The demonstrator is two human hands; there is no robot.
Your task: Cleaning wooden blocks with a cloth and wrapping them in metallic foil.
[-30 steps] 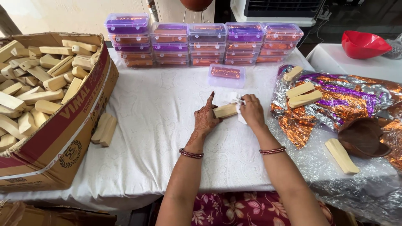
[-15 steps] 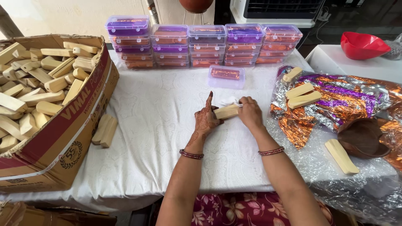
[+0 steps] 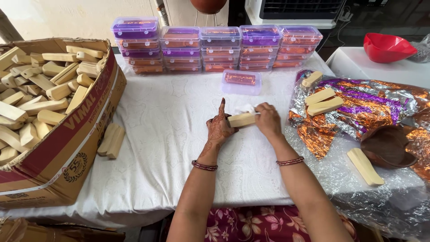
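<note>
Both hands share one pale wooden block [image 3: 242, 119] just above the white tablecloth [image 3: 170, 134], near the middle of the table. The left hand [image 3: 219, 127] — patterned with henna, forefinger pointing straight up — steadies the block's left end with thumb and palm, while the right hand [image 3: 267, 120] is curled over its right end, fingers closed on it together with a bit of white cloth or paper [image 3: 246, 108] that peeks out behind. A beaded bangle sits on each wrist.

Just beyond the hands lies a single clear plastic box [image 3: 242, 82] with coppery contents, and behind it a row of stacked lidded boxes [image 3: 215, 47] filled with purple and orange foil. To the left, an open cardboard carton [image 3: 67, 134] is heaped with more wooden blocks, and two loose blocks [image 3: 111, 140] lean against its side on the cloth. To the right — on a clear plastic sheet — lie crumpled foil wrappers [image 3: 358, 105] in purple and orange with three blocks on them, a brown bowl-like piece [image 3: 387, 145], and another block [image 3: 365, 166] beside it. A red bowl [image 3: 387, 47] stands on a separate surface at far right.
</note>
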